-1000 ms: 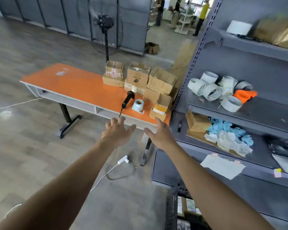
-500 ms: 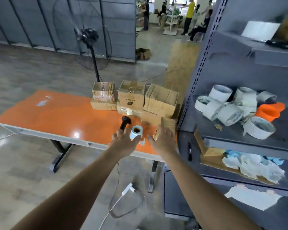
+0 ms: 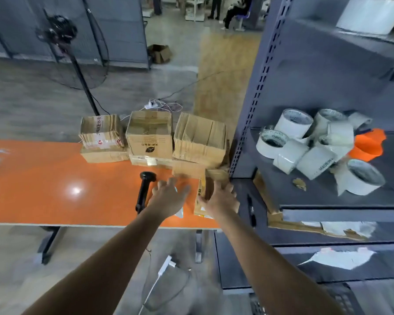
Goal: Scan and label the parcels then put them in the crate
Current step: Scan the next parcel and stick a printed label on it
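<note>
3 big parcels (image 3: 149, 137) sat at the back of the orange table (image 3: 55, 189), next to the shelf (image 3: 246, 110). 1 scanner (image 3: 145, 187) lay beside the left hand (image 3: 168, 198), which was spread wide and held nothing. The right hand (image 3: 221, 198) was at 1 small parcel (image 3: 203, 189) by the front edge, its grip too blurry to tell.

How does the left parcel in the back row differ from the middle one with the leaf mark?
The left parcel carries red print and tape; the middle parcel carries a dark leaf mark. The left parcel looks crumpled and lower, the middle parcel smoother and taller. Both are brown cardboard, stacked at the back edge of the orange table.
</note>
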`<state>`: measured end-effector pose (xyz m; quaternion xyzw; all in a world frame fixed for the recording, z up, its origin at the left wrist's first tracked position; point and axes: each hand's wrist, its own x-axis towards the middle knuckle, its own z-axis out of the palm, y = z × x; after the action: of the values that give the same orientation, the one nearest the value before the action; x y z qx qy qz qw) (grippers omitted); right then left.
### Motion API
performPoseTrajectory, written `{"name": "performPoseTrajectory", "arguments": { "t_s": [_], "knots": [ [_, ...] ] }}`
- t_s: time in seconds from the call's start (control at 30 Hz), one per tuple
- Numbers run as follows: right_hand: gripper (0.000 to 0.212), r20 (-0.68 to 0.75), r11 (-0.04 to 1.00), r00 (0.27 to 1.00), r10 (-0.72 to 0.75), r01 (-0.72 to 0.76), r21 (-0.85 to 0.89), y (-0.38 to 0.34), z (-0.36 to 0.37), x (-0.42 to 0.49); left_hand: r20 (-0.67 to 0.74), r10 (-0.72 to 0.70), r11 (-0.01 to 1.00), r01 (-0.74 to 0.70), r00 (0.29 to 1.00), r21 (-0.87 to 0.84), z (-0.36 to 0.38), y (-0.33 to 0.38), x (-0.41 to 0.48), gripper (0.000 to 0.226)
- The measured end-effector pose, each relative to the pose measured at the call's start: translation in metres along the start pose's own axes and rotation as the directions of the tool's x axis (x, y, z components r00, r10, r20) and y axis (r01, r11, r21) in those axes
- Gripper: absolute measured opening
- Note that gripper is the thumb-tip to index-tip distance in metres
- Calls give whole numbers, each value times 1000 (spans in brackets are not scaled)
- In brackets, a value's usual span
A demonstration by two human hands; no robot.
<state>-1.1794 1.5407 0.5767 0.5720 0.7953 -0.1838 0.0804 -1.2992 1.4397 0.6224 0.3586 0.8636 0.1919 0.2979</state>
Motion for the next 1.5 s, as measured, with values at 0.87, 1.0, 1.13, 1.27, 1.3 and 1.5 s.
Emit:
{"name": "performPoseTrajectory", "arguments": {
  "t_s": [0.87, 1.0, 1.13, 1.27, 1.3, 1.5],
  "knots": [
    [42, 178, 476, 960, 215, -263, 840, -163, -14, -21, 124, 385, 890, -332, 915, -314, -133, -140, 89, 30],
    [43, 156, 359, 985, 73, -171, 918, -176, -11, -19, 67, 272, 909, -234, 960, -345, -144, -147, 89, 30],
    [44, 146, 382, 982, -121, -90, 920, -175, -11, -12, 18, 181, 916, -162, 983, -367, -153, -147, 90, 27],
    [50, 159, 393, 963, -217, -63, 918, -177, -9, 2, -47, 115, 903, -124, 992, -411, -159, -145, 91, 26],
    [49, 161, 382, 963, -217, -68, 922, -178, -8, 6, -61, 93, 895, -111, 994, -433, -159, -144, 92, 28],
    [37, 177, 321, 959, -221, -100, 942, -184, 2, 23, -66, -66, 864, 24, 996, -503, -148, -144, 90, 40]
  ]
}}
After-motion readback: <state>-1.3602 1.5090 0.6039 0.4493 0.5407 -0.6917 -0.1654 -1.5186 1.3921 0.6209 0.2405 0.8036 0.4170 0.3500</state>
